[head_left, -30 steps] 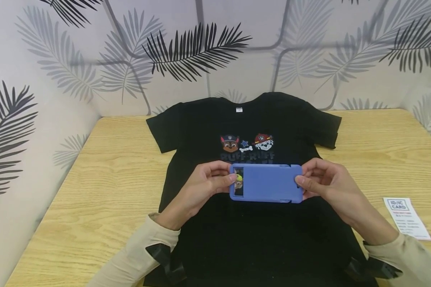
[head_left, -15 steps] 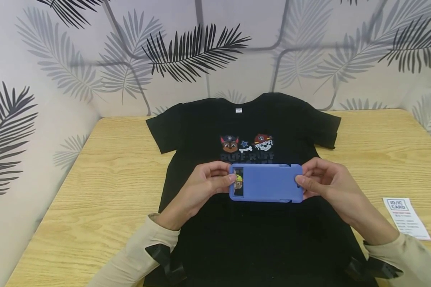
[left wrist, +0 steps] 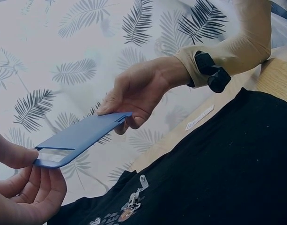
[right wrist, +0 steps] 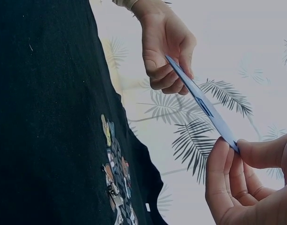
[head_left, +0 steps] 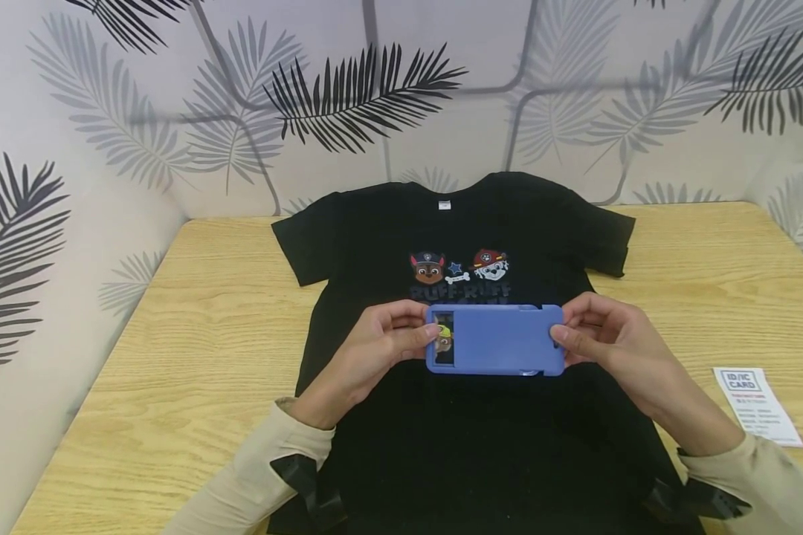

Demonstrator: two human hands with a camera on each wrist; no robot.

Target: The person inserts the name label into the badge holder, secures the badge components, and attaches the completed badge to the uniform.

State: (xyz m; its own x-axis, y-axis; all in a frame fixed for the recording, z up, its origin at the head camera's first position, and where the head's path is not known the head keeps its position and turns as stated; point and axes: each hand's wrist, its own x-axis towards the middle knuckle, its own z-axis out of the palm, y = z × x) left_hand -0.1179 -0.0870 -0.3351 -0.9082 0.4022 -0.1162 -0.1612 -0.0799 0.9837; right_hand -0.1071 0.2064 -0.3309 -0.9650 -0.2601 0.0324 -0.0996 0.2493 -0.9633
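Note:
A blue plastic card holder (head_left: 498,339) with a see-through window at its left end is held level over a black T-shirt (head_left: 488,453). My left hand (head_left: 389,340) pinches the window end, thumb on top and fingers beneath, as the left wrist view of the holder (left wrist: 80,133) shows. At the notched end, my right hand (head_left: 609,338) pinches it between thumb and fingers. Seen almost edge-on in the right wrist view, the holder (right wrist: 206,108) is thin and hangs above the shirt. Part of the shirt's cartoon print shows through the window.
The T-shirt lies spread on a wooden table (head_left: 194,357), two cartoon dog heads (head_left: 458,267) printed on its chest. A white paper slip (head_left: 758,407) reading "ID/IC CARD" lies to the right. Behind stands a leaf-patterned wall (head_left: 442,141).

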